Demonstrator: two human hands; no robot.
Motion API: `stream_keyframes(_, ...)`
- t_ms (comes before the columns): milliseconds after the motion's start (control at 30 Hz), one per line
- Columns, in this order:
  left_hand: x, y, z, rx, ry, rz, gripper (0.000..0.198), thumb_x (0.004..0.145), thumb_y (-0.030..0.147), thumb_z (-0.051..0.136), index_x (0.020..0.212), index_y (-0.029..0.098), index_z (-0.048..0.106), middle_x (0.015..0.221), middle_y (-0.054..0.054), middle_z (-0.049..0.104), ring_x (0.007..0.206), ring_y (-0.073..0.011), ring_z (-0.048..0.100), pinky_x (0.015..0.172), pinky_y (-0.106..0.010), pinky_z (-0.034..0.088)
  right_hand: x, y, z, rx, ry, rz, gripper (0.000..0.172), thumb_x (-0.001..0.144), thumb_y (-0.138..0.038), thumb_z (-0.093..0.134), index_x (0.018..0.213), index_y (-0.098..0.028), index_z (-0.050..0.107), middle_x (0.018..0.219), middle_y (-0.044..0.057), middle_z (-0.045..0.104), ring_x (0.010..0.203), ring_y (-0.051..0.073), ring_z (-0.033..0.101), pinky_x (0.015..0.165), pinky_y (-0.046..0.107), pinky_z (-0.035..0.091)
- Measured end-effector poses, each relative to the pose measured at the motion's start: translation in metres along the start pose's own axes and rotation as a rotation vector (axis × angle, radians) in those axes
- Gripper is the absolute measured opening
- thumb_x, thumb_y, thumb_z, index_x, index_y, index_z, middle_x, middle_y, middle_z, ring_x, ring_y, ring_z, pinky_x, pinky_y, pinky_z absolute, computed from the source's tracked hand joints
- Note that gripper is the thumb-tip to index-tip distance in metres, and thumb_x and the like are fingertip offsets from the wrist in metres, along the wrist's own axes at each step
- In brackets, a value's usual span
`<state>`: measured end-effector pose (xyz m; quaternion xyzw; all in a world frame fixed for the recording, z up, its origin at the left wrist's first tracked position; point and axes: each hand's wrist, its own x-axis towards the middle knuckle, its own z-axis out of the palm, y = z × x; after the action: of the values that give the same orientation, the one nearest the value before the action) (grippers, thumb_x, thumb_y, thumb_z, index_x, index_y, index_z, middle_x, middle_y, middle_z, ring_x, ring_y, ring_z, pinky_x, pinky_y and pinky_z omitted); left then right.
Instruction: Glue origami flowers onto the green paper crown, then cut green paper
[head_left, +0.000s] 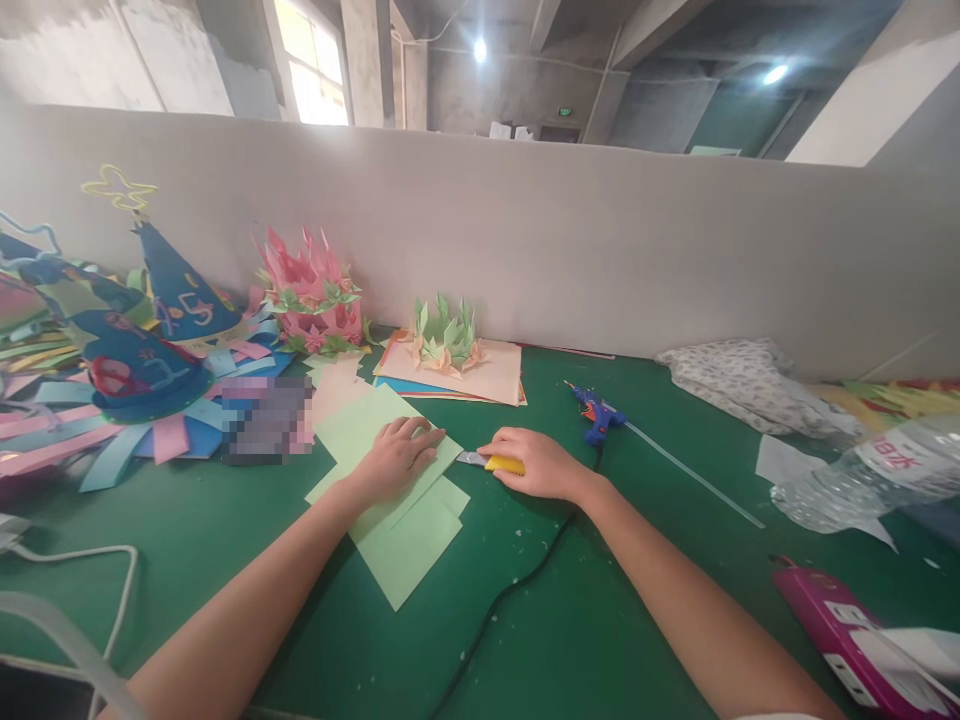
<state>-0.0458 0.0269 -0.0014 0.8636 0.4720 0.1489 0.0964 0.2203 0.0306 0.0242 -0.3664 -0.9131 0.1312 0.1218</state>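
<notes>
Light green paper sheets [405, 570] lie overlapping on the green table, turned at an angle. My left hand [401, 455] rests flat on the top sheet, fingers stretched out and a little apart. In my right hand [540, 462] is a yellow utility knife [504, 465], its blade pointing left at the right corner of the top sheet. My fingers wrap round the knife's handle. Whether the blade touches the paper I cannot tell.
A blue glue gun [598, 418] lies behind my right hand, its black cord [517, 585] running forward. Paper crowns [446, 335] and blue cone hats [184, 285] stand at the back and left. A plastic bottle [832, 485] and pink power strip [829, 625] lie right.
</notes>
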Motion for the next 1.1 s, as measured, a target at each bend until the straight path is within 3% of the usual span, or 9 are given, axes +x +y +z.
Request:
stream_keyframes(300,0.001,0.002,0.002,0.024,-0.016,0.05,0.047,0.093,0.043,0.019,0.129,0.027,0.043,0.124,-0.009,0.045,0.119,-0.0224,0.04,0.103,-0.044,0.028,0.003,-0.004,0.006,-0.007,-0.024,0.023,0.032,0.083,-0.035,0.051,0.11,-0.023,0.061,0.1,0.005,0.061,0.08,0.017,0.059,0.068,0.028,0.044)
stream_keyframes(533,0.0,-0.004,0.009,0.072,-0.059,0.021,0.051,0.092,0.048,0.016,0.135,0.03,0.036,0.147,-0.005,0.027,0.135,-0.0258,0.022,0.108,-0.048,0.02,0.006,-0.01,0.004,-0.046,-0.055,0.048,0.024,0.084,-0.031,0.047,0.102,-0.019,0.059,0.097,0.005,0.06,0.074,0.016,0.058,0.06,0.025,0.04)
stream_keyframes(1100,0.001,0.0,0.006,0.137,-0.153,-0.02,0.055,0.091,0.05,0.011,0.14,0.029,0.025,0.15,-0.003,0.016,0.138,-0.0241,0.011,0.11,-0.046,0.014,0.006,-0.011,-0.005,-0.002,-0.093,0.11,0.02,0.082,-0.029,0.05,0.096,-0.018,0.06,0.097,0.005,0.059,0.074,0.015,0.057,0.061,0.024,0.039)
